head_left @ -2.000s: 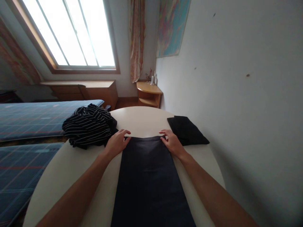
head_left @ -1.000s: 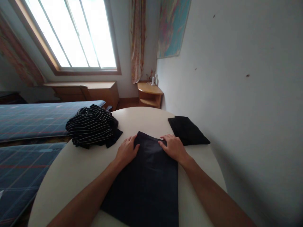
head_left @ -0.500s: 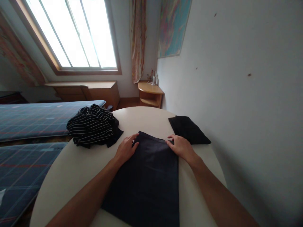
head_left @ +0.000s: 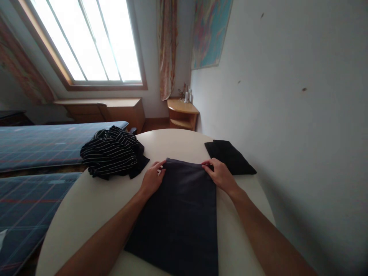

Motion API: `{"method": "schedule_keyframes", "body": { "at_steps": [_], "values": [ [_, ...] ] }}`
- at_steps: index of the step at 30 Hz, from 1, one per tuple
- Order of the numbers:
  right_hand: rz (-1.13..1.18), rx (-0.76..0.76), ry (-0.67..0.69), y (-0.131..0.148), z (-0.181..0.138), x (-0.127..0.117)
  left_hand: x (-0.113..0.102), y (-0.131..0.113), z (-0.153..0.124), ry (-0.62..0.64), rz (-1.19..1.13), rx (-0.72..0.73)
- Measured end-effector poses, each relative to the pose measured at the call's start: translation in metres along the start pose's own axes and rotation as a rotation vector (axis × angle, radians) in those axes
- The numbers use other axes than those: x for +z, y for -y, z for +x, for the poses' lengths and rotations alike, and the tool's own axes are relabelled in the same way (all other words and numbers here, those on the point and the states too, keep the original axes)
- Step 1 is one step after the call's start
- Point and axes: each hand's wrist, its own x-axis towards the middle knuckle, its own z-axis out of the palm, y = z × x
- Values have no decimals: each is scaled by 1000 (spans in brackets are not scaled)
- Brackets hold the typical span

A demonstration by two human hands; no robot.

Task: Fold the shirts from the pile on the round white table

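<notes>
Our left hand [head_left: 152,179] and right hand [head_left: 222,175] pinch the far corners of the navy cloth [head_left: 184,214]. White wall [head_left: 287,134] stands at three o'clock; our round cream table [head_left: 86,209] carries that smooth cloth from centre to six, a crumpled striped heap [head_left: 112,154] at ten, folded black fabric [head_left: 231,158] at two.
</notes>
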Motion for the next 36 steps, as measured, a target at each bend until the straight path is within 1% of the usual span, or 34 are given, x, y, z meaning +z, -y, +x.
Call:
{"method": "schedule_keyframes", "body": {
  "at_steps": [3, 5, 7, 8, 9, 11, 13, 15, 17, 20, 23, 25, 28, 30, 33, 35, 36],
  "values": [
    [-136, 30, 45, -2, 0, 8, 1, -2, -1, 25, 122, 31],
    [-228, 19, 22, 4, -2, 12, 0, -6, -4, 11, 211, 72],
    [-242, -66, -1, 18, -5, 17, 0, -12, -7, 9, 273, 133],
    [-215, -141, 22, 26, -8, 20, 1, -15, -10, 29, 293, 169],
    [-179, -231, 78, 34, -10, 23, 2, -17, -12, 66, 311, 201],
    [-129, -387, 255, 46, -16, 31, 5, -19, -16, 174, 351, 229],
    [-122, -417, 386, 52, -19, 39, 7, -19, -19, 266, 400, 212],
    [-146, -356, 431, 50, -19, 46, 6, -20, -20, 294, 450, 180],
    [-185, -268, 415, 45, -17, 51, 4, -24, -22, 284, 487, 149],
    [-263, -100, 314, 38, -14, 55, 5, -40, -31, 265, 494, 122],
    [-345, 69, 205, 37, -14, 54, 16, -56, -47, 264, 485, 118],
    [-379, 132, 177, 41, -17, 52, 25, -62, -56, 286, 502, 83],
    [-456, 179, 157, 52, -21, 45, 31, -58, -58, 311, 548, 61],
    [-525, 208, 153, 60, -24, 39, 26, -48, -51, 357, 555, 119],
    [-600, 265, 166, 70, -26, 31, 10, -32, -33, 472, 508, 273],
    [-616, 281, 153, 73, -27, 29, 0, -23, -23, 500, 470, 364],
    [-608, 261, 137, 74, -27, 29, -4, -20, -20, 500, 452, 399]
  ]
}}
